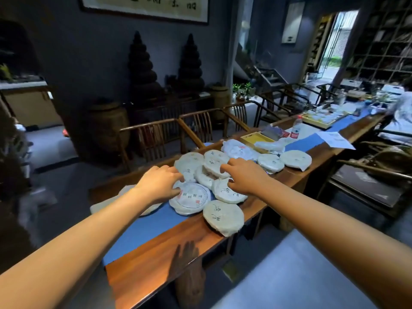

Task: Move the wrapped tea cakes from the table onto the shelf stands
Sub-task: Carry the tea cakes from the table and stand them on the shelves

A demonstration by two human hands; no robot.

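Many wrapped tea cakes (223, 172) lie piled on the table (156, 257). In the head view, the left hand (159, 182) curls its fingers on the printed cake (191, 200) directly under them; the right hand (244, 173) rests curled fingers on cakes beneath, grasp unclear.

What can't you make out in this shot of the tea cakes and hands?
Head view:
- left hand fingertips: curled onto the printed tea cake, grip unclear.
- right hand: its fingertips hidden among the pile.
- Wrapper writing: too blurred to read.
- Shelf stands: not identifiable.
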